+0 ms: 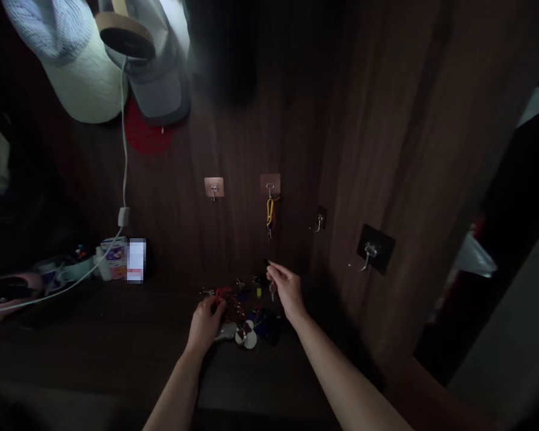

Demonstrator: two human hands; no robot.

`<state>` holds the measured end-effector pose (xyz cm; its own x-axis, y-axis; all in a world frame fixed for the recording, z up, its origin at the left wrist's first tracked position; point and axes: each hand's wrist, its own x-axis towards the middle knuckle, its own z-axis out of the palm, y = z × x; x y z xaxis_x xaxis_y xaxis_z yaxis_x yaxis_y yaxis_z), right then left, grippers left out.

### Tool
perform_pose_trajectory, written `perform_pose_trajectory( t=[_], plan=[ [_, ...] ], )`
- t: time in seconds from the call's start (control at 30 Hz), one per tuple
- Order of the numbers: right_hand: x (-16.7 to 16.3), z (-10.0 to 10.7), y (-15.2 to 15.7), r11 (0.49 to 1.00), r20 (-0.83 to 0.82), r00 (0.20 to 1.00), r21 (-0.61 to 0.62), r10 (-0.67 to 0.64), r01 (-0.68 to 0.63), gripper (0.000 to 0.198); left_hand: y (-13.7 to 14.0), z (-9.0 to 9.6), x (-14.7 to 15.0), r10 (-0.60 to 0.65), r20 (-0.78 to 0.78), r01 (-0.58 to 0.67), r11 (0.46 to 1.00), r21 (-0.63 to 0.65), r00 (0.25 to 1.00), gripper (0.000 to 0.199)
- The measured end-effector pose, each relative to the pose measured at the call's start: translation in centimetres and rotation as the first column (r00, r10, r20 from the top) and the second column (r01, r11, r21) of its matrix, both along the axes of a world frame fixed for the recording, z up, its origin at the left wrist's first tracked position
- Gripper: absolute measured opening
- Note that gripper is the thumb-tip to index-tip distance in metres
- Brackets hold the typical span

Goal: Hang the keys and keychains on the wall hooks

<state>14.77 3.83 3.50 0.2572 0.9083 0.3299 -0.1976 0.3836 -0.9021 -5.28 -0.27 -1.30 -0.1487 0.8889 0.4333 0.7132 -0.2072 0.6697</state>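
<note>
As I looked down through the head camera, the right hand [288,290] had thumb and fingertips pinched on a small dark piece [266,262], just above the far side of a heap of keys and trinkets [240,311]. A metal key [273,291] showed just beside those fingers; I couldn't tell whether the two were joined. The left hand [205,320] was at the heap's left edge, fingers curled by a red cord [224,290], and I couldn't tell whether they gripped it.

I judged the dark piece light, best pinched at one end; the key looked stiff and slick, better taken by its head, and the cord soft and apt to snag. White discs [250,339] and a yellow-green tag [259,293] crowded in. Beyond hung a yellow loop [270,209], while a black-backed hook [376,248] jutted out at the right.
</note>
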Motion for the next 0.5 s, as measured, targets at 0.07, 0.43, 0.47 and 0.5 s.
perform_pose_trajectory(
  t=[0.07,0.43,0.47,0.5],
  plan=[
    [0.4,1.4,0.1,1.000,-0.052,0.999,0.009,-0.010,0.011,0.041,0.0,0.0,0.0,-0.004,0.000,0.004,1.000,-0.007,1.000,0.023],
    [0.5,10.7,3.6,0.990,-0.235,0.968,0.082,-0.092,0.114,0.023,0.5,-0.9,-0.3,-0.011,0.019,0.011,1.000,0.019,1.000,0.021],
    [0.4,11.6,3.9,0.990,-0.232,0.969,0.089,-0.086,0.109,0.022,0.5,-0.9,-0.3,-0.012,0.017,0.012,1.000,0.023,1.000,0.021],
    [0.3,12.4,4.3,0.990,-0.231,0.969,0.094,-0.084,0.108,0.020,0.5,-0.9,-0.4,-0.012,0.012,0.012,1.000,0.025,1.000,0.021]
  ],
)
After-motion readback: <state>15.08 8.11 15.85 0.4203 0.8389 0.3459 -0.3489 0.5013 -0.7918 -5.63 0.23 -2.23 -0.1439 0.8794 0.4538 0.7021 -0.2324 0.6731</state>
